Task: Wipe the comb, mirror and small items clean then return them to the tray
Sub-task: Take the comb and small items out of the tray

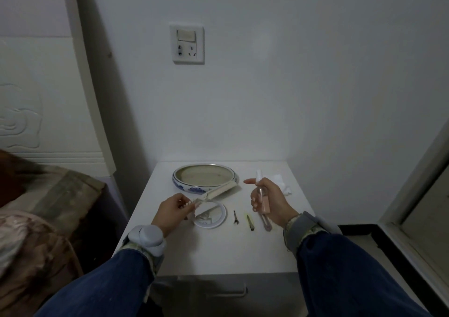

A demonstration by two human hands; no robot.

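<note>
Left hand (pixel 173 211): fingers curled round the near end of the comb (pixel 215 193); grip narrow, holding the comb.
Comb: pale, raised off the counter (pixel 218 253), running from the left hand up and right; its far end is at the near rim of the tray (pixel 180 180), above the mirror (pixel 213 215).
Right hand (pixel 269 198): fingers and thumb wrapped round a spray bottle (pixel 262 198), index finger stretched out toward the tray; grip holding the bottle.
Spray bottle: clear with pink liquid, roughly upright, white top above the hand, pink base below the palm.
Tray: oval dish with blue pattern on white, at the back left of the counter, nothing visible in it.
Mirror: round, white-rimmed, flat on the counter just right of the left hand, under the comb and reflecting it.
Small items: 3 in a row right of the mirror, apart from one another: dark clip (pixel 235 217), green clip (pixel 250 222), pale clip (pixel 266 223) partly under the right hand.
Cloth (pixel 281 183): white, crumpled, at the back right of the counter, behind the right hand.
Wall: socket plate (pixel 187 43) above the counter.
Left edge: bed (pixel 48 195) beside the counter.
</note>
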